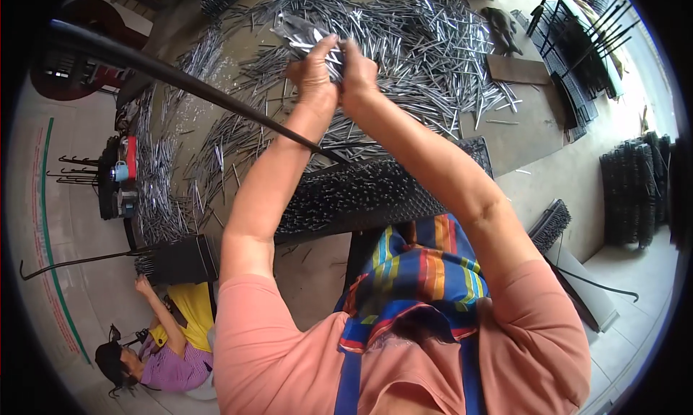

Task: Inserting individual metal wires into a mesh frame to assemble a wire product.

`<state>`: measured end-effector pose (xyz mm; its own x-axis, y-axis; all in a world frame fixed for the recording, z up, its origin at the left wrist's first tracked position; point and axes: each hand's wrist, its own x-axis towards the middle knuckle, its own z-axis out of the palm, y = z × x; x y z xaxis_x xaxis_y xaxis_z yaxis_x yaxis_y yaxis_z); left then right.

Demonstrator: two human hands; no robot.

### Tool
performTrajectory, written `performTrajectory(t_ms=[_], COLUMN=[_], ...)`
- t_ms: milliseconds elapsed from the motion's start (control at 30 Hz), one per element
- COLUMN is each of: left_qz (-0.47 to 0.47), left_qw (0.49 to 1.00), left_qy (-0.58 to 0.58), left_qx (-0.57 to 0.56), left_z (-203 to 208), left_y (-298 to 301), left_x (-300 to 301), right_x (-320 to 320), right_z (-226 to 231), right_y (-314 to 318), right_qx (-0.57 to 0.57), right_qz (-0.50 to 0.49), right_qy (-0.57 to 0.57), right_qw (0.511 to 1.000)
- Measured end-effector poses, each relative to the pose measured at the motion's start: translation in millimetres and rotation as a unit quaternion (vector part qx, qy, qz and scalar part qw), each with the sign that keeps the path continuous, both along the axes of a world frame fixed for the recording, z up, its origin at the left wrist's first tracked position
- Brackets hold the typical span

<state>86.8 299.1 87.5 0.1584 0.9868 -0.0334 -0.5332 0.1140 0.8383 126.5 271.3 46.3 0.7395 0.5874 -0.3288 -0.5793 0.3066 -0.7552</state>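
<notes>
Both arms stretch forward over a table heaped with thin silver metal rods [411,61]. My left hand [315,77] and my right hand [358,73] come together there, fingers closed around a bunch of metal rods [302,32]. The bunch sticks out past the left hand, pointing up and to the left; a glossy, clear part of it may be plastic. Below my forearms, close to my body, lies a long black rack [361,195] set with many small upright pieces. A dark metal bar [195,86] slants from the upper left down to this rack, passing by my left forearm.
At lower left a person in a yellow apron [191,310] touches another black rack [177,260]. Dark hooked rods [606,32] and stacked black racks [635,191] stand at right. On the table's right lie a brown board [518,70] and a dark glove-like item [503,31].
</notes>
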Motion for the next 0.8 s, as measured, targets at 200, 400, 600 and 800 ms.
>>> performTrajectory(t_ms=[200,400,600,800], left_qz=[-0.041,-0.172,-0.412,-0.245], left_qw=[0.992,0.968,0.868,0.93], left_qy=[0.093,0.183,0.265,0.272], left_qx=[0.071,-0.012,0.082,-0.037], left_z=[-5.0,-32.9,-57.3,-59.1], left_y=[2.4,23.0,20.1,43.5], left_x=[-8.3,-30.3,-18.1,-23.6], right_x=[2.8,44.8,70.0,77.3], right_z=[-29.8,-16.2,-25.9,-33.8], right_y=[16.3,-45.9,-29.3,-44.0], right_qx=[-0.017,-0.068,0.023,-0.071], right_qz=[0.005,0.309,0.304,0.222], right_qy=[-0.149,-0.096,-0.183,-0.085], right_qw=[0.989,0.944,0.935,0.969])
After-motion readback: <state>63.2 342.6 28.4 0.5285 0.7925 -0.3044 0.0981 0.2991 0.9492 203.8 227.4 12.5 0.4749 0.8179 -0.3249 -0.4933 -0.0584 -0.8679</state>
